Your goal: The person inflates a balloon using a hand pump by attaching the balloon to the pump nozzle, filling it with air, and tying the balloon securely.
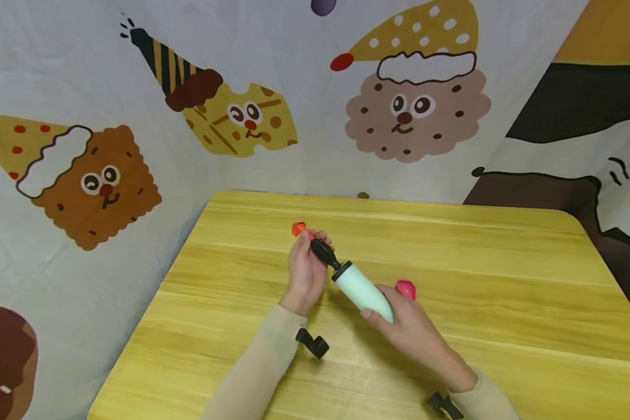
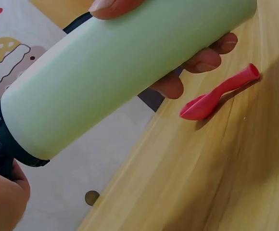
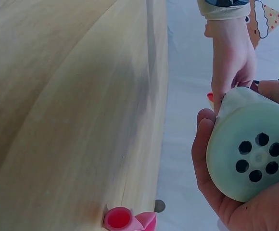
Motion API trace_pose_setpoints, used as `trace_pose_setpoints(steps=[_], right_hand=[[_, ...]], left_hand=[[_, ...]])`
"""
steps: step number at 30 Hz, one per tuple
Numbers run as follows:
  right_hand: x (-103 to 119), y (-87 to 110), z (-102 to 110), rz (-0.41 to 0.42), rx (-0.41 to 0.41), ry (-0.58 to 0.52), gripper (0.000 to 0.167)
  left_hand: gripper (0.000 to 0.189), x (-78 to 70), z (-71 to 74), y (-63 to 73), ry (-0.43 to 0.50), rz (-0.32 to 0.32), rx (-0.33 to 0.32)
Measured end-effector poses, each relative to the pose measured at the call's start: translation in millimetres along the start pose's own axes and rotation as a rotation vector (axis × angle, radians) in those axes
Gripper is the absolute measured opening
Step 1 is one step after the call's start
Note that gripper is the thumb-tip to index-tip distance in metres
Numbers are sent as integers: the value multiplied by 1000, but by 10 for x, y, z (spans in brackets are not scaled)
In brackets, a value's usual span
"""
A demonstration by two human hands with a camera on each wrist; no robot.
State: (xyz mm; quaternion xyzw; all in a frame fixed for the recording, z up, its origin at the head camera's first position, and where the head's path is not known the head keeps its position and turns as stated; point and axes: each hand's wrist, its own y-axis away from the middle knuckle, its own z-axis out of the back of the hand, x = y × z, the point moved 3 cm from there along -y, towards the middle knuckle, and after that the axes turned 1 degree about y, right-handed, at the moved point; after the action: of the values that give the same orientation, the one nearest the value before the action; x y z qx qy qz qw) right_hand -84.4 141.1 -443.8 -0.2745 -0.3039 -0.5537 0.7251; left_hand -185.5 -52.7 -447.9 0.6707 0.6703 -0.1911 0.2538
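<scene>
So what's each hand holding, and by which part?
Right hand: the pale green pump, by the rear of its barrel. Left hand: the orange balloon, at its neck by the pump's black nozzle; exact finger placement is partly hidden.

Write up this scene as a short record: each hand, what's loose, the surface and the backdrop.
Left hand: pinches a limp, orange-red balloon at the tip of a ribbed black nozzle
Right hand: grips a mint-green, cylindrical hand pump by its body
Pump position: tilted, nozzle toward left hand
Balloon fit on nozzle: hidden by fingers, cannot tell
Loose item: limp, pink balloon, lying on the table
Surface: yellowish, wood-grain table
Backdrop: whitish sheet printed with cartoon foods
</scene>
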Motion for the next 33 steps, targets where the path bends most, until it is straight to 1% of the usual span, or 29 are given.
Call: trace_pose_setpoints(steps=[3, 5, 6, 8, 9, 12, 14, 15, 17, 19, 21, 22, 24, 26, 30, 33], right_hand=[[-4, 15, -7, -9, -2, 0, 58], [-1, 12, -9, -14, 3, 3, 57], [0, 10, -14, -17, 7, 4, 57], [4, 7, -29, -22, 18, -1, 57], [4, 5, -37, -24, 24, -8, 57], [8, -5, -65, -19, 37, -29, 58], [9, -12, -79, -17, 44, -41, 58], [9, -13, -85, -17, 48, -46, 58], [8, -15, -94, -26, 58, -53, 57], [13, -17, -96, -44, 83, -84, 56], [22, -15, -92, -69, 116, -127, 55], [25, -17, -91, -81, 132, -150, 55], [32, -25, -86, -100, 156, -196, 55], [34, -29, -87, -110, 166, -217, 55], [29, -36, -95, -120, 178, -232, 55], [18, -41, -101, -134, 226, -243, 63]], left_hand=[[33, 34, -1, 25, 46, 63, 14], [36, 60, 2, 38, 48, 98, 21], [36, 71, 7, 42, 43, 106, 18], [35, 84, 18, 42, 19, 92, 1], [33, 86, 22, 38, 5, 74, -12], [29, 88, 32, 16, -14, 32, -65], [28, 92, 35, 2, -10, 33, -85], [29, 96, 36, -2, 5, 46, -86], [33, 99, 35, -9, 61, 81, -59], [38, 93, 43, -12, 140, 119, 0], [38, 89, 54, -10, 218, 165, 51], [37, 86, 59, -11, 240, 179, 70], [32, 86, 76, -23, 260, 196, 75], [25, 91, 86, -40, 242, 191, 42], [23, 100, 114, -75, 138, 142, -46], [23, 112, 136, -84, 87, 142, -76]])
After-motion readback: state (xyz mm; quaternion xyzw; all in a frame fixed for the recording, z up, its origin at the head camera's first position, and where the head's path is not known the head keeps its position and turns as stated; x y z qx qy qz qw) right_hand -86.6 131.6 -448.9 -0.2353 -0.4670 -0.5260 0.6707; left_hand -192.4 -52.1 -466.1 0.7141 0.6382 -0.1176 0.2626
